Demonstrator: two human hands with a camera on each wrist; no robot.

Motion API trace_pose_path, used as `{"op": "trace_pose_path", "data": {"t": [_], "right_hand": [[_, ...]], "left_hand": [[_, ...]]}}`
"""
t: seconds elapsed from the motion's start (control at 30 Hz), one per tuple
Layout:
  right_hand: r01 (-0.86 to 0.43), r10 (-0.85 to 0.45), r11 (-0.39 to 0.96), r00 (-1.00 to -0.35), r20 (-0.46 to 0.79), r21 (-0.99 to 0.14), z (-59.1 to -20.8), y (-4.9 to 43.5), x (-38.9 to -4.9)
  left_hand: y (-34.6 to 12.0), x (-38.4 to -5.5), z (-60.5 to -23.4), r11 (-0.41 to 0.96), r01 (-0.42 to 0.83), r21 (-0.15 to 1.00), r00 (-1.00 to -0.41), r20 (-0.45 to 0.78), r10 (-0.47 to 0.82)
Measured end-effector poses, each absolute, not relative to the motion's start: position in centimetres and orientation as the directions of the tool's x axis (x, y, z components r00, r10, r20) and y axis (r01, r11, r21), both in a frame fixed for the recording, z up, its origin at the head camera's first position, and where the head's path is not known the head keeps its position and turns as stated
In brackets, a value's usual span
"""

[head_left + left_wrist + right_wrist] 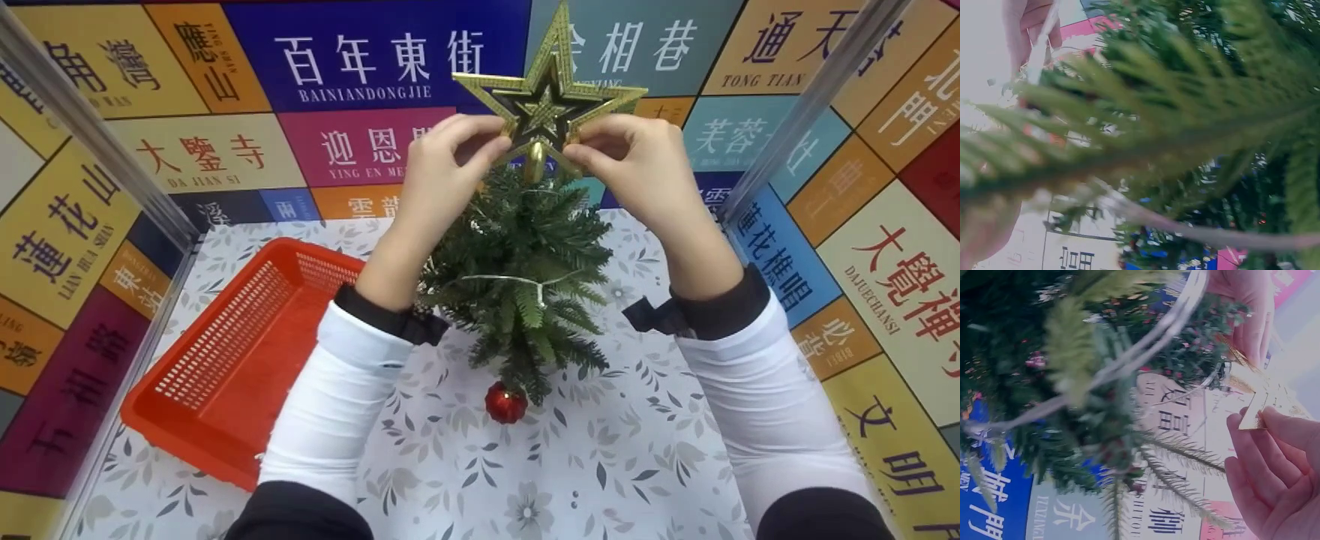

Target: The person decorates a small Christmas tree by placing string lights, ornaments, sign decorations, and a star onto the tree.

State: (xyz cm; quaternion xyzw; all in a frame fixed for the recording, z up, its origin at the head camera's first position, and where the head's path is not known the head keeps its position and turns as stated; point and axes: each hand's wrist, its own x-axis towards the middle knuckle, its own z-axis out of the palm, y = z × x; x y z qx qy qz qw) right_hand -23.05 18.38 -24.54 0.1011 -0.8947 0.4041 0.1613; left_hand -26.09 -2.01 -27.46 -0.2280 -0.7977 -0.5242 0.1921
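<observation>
A gold star tree topper (541, 112) stands upright over the tip of a small green Christmas tree (525, 262). My left hand (450, 161) pinches the star's left side between thumb and fingers. On the opposite side, my right hand (641, 161) pinches the star's right part. A gold loop (535, 161) shows at the star's base, right above the top branches. In the right wrist view, thumb and fingertips grip a lower gold point (1253, 413) of the star. Branches cover much of the left wrist view, with part of a hand (988, 230) behind them.
A red plastic basket (217, 375) stands left of the tree, partly behind the left sleeve. A red ball ornament (506, 403) hangs low at the tree's front. White wire (487, 278) winds around the branches. Printed panels (360, 60) surround the patterned tabletop (525, 480).
</observation>
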Motion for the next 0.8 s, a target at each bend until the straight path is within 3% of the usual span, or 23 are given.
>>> {"op": "trace_pose_path", "data": {"t": [0.2, 0.6, 0.8], "right_hand": [[-0.307, -0.083, 0.695, -0.933, 0.351, -0.651, -25.3, 18.0, -22.8], [-0.33, -0.073, 0.675, -0.92, 0.385, -0.659, -25.3, 18.7, -22.1], [-0.314, -0.025, 0.712, -0.906, 0.423, -0.628, -26.3, 21.0, -20.1]], "left_hand": [[-2.5, -26.0, -28.3, 0.366, 0.488, 0.792, -0.872, 0.458, 0.171], [-3.1, -25.6, -28.5, 0.322, 0.483, 0.814, -0.875, 0.445, 0.188], [-5.3, -24.1, -29.4, 0.362, 0.471, 0.804, -0.879, 0.46, 0.122]]}}
